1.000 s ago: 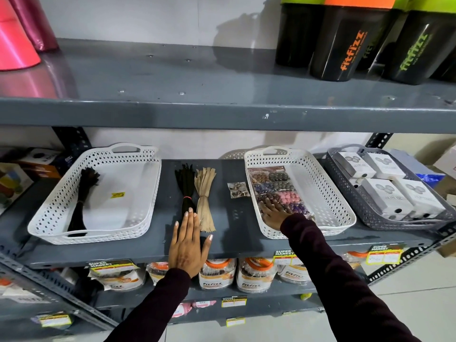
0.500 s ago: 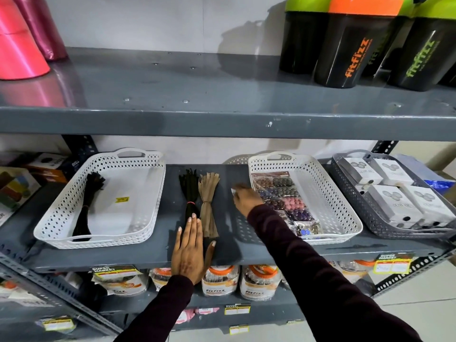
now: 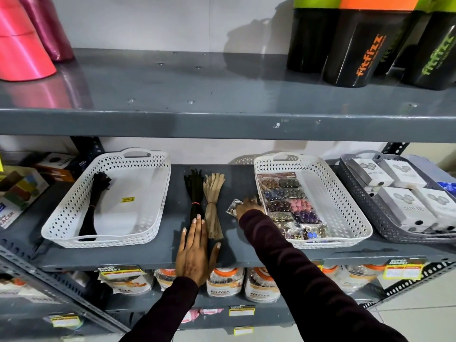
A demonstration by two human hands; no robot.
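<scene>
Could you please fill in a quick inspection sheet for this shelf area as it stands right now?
Surface: grey metal shelf, the middle tier of a rack.
Job's things: small clear packet on the shelf beside the white basket of bead packets; black bundle lying on the shelf.
Clutter: tan bundle next to the black one; left basket holding a second black bundle; grey basket of white boxes.
Hands: left hand flat, fingertips on the black bundle; right hand curled on the packet.
Cables: nothing seen.
Surroundings: black bottles and pink cones above; jars below.
</scene>
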